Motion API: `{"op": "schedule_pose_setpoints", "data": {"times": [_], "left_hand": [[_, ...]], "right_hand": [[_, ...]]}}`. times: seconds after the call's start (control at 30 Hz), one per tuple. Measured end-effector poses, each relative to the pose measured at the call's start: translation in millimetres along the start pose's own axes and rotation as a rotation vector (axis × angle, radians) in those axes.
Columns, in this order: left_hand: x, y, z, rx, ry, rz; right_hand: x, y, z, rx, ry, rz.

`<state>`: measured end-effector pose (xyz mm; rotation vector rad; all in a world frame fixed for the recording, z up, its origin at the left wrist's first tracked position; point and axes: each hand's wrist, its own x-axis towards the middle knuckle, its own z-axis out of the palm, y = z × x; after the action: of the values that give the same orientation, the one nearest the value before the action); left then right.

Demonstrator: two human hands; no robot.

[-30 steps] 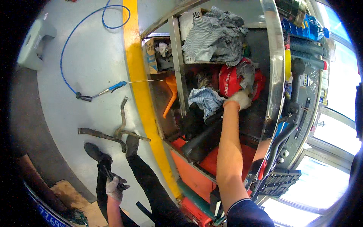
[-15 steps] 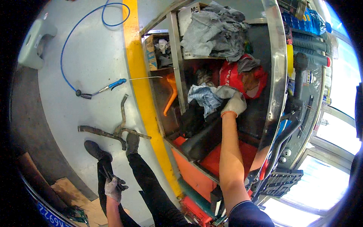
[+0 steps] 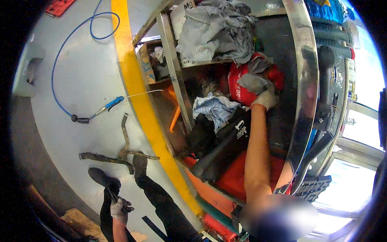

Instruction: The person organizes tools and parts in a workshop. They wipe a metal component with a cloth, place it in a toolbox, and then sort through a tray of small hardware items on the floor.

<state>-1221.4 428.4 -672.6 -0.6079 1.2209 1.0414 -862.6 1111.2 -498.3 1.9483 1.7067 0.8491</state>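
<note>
My right hand (image 3: 267, 100), in a pale work glove, reaches into the open shelf of a metal cart. Its fingers close on a grey rag (image 3: 253, 83), which hangs in front of a red bag (image 3: 238, 82). A crumpled blue-and-white striped cloth (image 3: 215, 109) lies left of my right wrist, on dark things. My left hand (image 3: 119, 210), in a dirty glove, is low at the left, over my leg. It is closed around a slim dark tool (image 3: 114, 197) whose exact kind I cannot make out.
Striped rags (image 3: 217, 32) heap on a box above. On the floor lie a branched pipe (image 3: 125, 151) and a blue air blow gun (image 3: 115, 103) with its hose. The cart's metal post (image 3: 171, 60) and right edge (image 3: 304, 80) frame the shelf. An orange funnel-like piece (image 3: 175, 117) sits inside.
My right hand has moved right and slightly deeper with the grey rag, away from the striped cloth and onto the red bag. The view has shifted; my left hand keeps its grip.
</note>
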Motion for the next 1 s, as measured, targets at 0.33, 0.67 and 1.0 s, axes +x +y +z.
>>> {"op": "schedule_pose_setpoints", "data": {"times": [0.33,0.67,1.0], "left_hand": [[-7.4,7.9,12.5,0.049,0.045,-0.075],[14.6,43.3,33.3,0.11,-0.013,-0.03],[-93.8,87.2,79.0,0.113,-0.018,-0.04]], "right_hand": [[-6.3,-13.8,-21.9,1.498,0.12,0.273],[95.2,-25.4,15.1,-1.352,0.113,-0.888],[-155.7,-29.9,-142.9,-4.277,0.095,-0.572]]}}
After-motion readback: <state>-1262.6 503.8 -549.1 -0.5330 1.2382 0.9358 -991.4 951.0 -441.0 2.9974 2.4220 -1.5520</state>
